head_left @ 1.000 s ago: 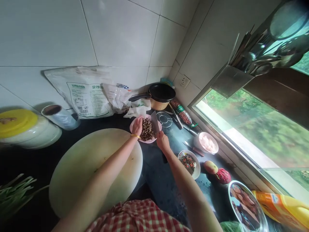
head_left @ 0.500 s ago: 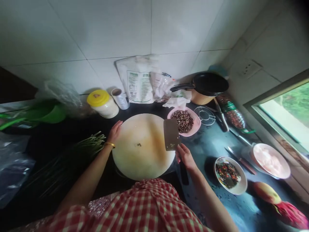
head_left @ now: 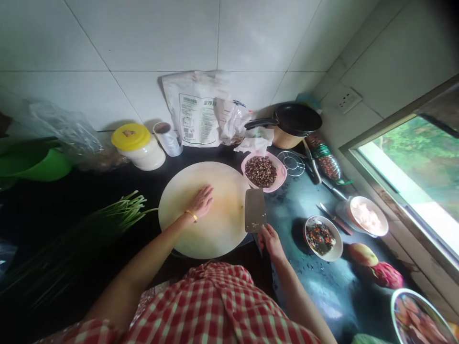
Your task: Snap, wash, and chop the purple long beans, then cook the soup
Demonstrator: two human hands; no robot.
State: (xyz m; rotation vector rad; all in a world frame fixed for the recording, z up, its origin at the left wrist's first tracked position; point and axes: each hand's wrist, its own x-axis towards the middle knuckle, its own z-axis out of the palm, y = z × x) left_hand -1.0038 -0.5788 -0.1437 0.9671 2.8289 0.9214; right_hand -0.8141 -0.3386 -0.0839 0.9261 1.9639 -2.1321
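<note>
A round pale cutting board (head_left: 215, 229) lies on the dark counter in front of me. My left hand (head_left: 202, 201) rests flat on the board's middle, fingers stretched out, a gold bangle at the wrist. My right hand (head_left: 269, 240) grips the handle of a cleaver (head_left: 254, 210), whose wide blade lies over the board's right edge with small bits stuck to it. A pink bowl (head_left: 280, 180) of chopped brown pieces stands just beyond the board at the upper right.
Green chives (head_left: 107, 220) lie left of the board. A yellow-lidded jar (head_left: 138, 145), a white bag (head_left: 195, 110) and a black pan (head_left: 296, 119) stand along the tiled wall. Bowls (head_left: 322, 237), a knife (head_left: 335, 219) and fruit (head_left: 362, 254) sit to the right, by the window.
My left hand moved from the pink bowl to the board's left edge, then onto its middle. The cleaver came away from the bowl to the board's right edge. The view swung left.
</note>
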